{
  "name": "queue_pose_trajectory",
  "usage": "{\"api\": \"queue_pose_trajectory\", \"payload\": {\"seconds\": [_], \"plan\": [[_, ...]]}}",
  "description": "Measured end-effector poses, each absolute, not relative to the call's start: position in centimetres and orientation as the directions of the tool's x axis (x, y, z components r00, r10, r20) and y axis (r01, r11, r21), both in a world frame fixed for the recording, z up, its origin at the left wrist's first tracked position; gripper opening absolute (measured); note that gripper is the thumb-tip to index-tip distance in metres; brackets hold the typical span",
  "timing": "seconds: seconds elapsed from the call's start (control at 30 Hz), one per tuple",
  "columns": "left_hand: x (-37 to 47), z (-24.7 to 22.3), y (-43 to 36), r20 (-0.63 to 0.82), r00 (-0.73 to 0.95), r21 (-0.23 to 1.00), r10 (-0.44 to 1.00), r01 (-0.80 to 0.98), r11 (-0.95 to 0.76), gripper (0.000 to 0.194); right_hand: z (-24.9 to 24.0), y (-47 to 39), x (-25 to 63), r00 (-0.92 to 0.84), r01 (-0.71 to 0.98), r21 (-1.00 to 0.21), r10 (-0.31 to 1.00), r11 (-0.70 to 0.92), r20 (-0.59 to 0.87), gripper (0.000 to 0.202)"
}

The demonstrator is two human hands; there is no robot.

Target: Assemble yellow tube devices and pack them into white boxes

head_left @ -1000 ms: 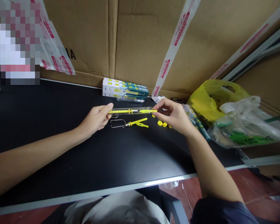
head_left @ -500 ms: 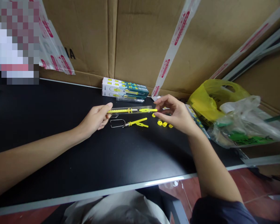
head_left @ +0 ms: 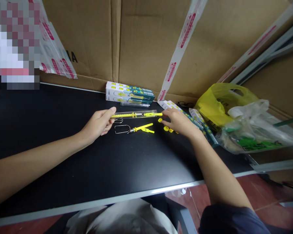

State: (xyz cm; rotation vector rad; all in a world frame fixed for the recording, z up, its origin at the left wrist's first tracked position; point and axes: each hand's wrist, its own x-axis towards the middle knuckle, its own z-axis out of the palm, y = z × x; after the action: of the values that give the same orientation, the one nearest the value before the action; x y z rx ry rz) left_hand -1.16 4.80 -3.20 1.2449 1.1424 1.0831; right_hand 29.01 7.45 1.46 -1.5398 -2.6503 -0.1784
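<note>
Over the middle of the black table (head_left: 63, 143), the left hand (head_left: 99, 123) pinches one end of a clear tube (head_left: 136, 114) with a yellow scale and a metal spring inside; thumb on top, fingers curled under, and the tube lies level just above the tabletop, pointing toward the person's right. At its far end the right hand (head_left: 179, 122) is lowered palm down, fingers loosely bent and part open, with its fingertips at a few small yellow caps (head_left: 167, 129) on the table — whether it pinches one of them I cannot tell, since the fingers cover them. Another yellow cap (head_left: 160, 120) lies just beside the tube's tip. Below the tube rests a loose yellow rod with a wire hook (head_left: 133, 129), flat on the table between the two hands. Behind, against the cardboard wall (head_left: 146, 42), sits a stack of white and teal boxes (head_left: 129, 93) with one more clear tube (head_left: 135, 104) in front of it; further boxes (head_left: 197, 118) lie past the right hand, next to a yellow plastic bag (head_left: 222, 100) and a clear bag (head_left: 256, 130)
</note>
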Motion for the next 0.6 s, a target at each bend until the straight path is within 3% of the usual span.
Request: {"api": "queue_pose_trajectory", "payload": {"seconds": [0.37, 0.5, 0.6], "plan": [[-1.2, -3.0, 4.8, -0.034, 0.109, 0.999, 0.994, -0.018, 0.036, 0.04, 1.2, 6.9, 28.0, -0.586, 0.809, 0.052, 0.795, 0.586, 0.157, 0.021], [-1.2, -2.9, 4.8, -0.022, 0.123, 0.999, 0.992, -0.03, 0.026, 0.039, 3.1, 6.6, 29.7, -0.455, 0.89, 0.125, 0.864, 0.438, 0.215, 0.018], [-1.1, -2.9, 4.8, -0.028, 0.127, 0.999, 0.992, -0.027, 0.031, 0.039, 4.3, 6.4, 31.3, -0.338, 0.936, 0.143, 0.934, 0.321, 0.118, 0.018]]}}
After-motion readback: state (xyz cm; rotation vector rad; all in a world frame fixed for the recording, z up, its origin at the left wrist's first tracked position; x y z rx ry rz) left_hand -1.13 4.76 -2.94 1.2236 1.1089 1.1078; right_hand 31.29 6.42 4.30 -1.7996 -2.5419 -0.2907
